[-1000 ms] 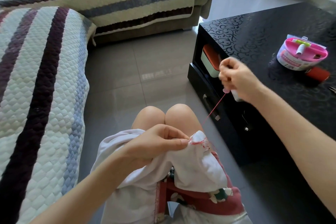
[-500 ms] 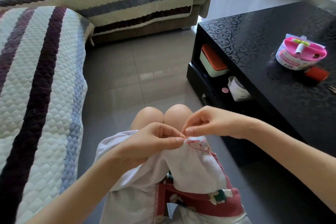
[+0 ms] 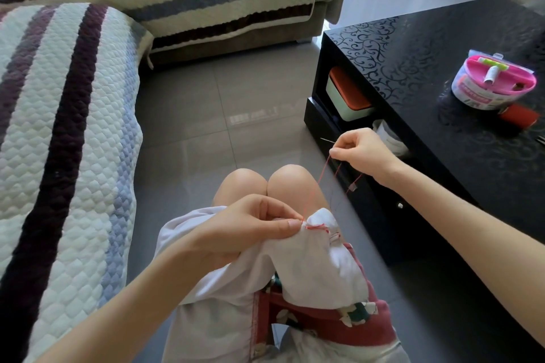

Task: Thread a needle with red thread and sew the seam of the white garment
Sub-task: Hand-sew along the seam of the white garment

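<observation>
While the black table stood at the right, carrying a pink sewing kit, the white garment lay bunched on the person's lap. The left hand pinched its stitched edge between thumb and forefinger. The right hand, raised above the knees, pinched the needle, with red thread running down to the seam.

Left hand pinches; right hand (higher) pinches.

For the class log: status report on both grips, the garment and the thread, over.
Left grip pinches white garment at the seam. Right grip holds needle, raised; red thread runs up from the stitches. No obstruction seen.
</observation>
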